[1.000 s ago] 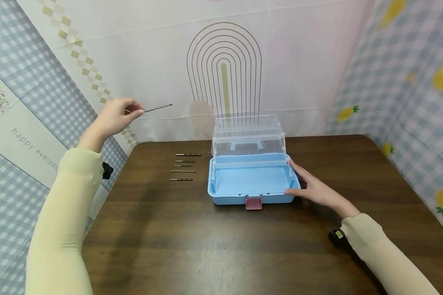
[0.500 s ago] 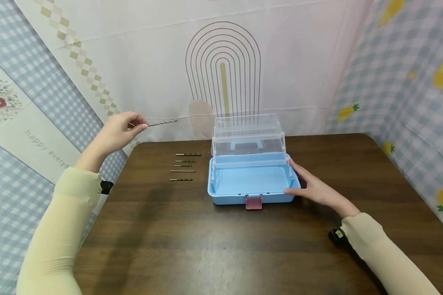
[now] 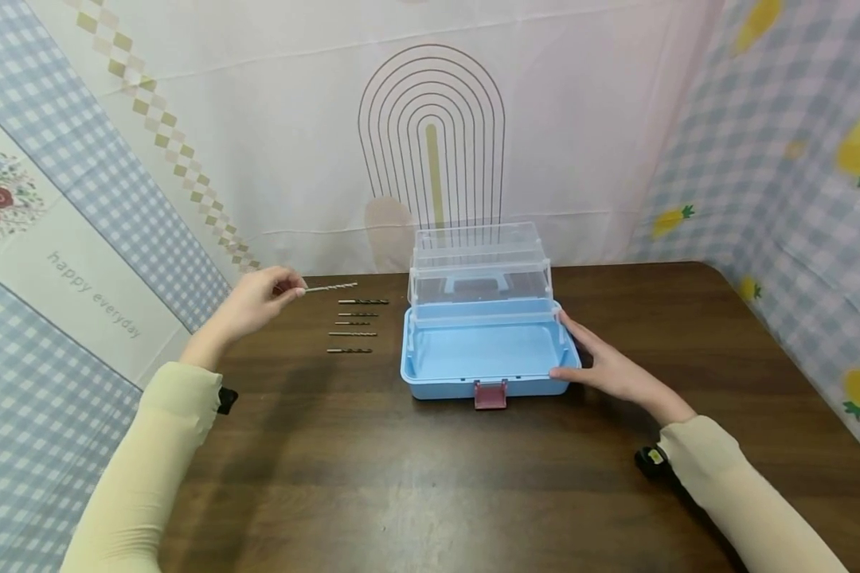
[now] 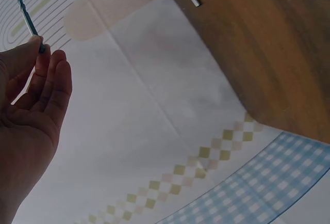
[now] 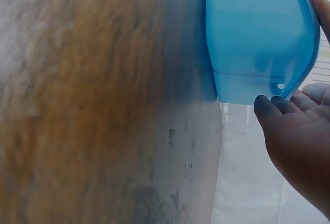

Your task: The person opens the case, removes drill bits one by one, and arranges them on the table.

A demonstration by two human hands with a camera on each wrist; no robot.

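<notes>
In the head view, my left hand (image 3: pixel 258 302) pinches the shank of a twist drill bit (image 3: pixel 337 286) between thumb and fingertips, above the table's far left part. The left wrist view shows the same drill bit (image 4: pixel 25 12) with its fluted end pointing away from the fingers. My right hand (image 3: pixel 612 370) holds the right end of a light blue plastic toolbox (image 3: pixel 487 390), thumb and fingers spread along its rim. The toolbox's tray part shows nothing inside; its clear lid (image 3: pixel 480 239) stands raised at the back. Several drill bits (image 3: pixel 351 334) lie in a column left of the toolbox.
A dark wooden table (image 3: pixel 416 493) carries everything. Patterned cloth (image 3: pixel 580 119) hangs behind it and at both sides, close to its far edge. A pink latch (image 3: pixel 490 395) hangs down at the toolbox's front.
My left hand has come down and to the right with the drill bit, from in front of the back cloth to nearer the row of bits. My right hand stays on the toolbox.
</notes>
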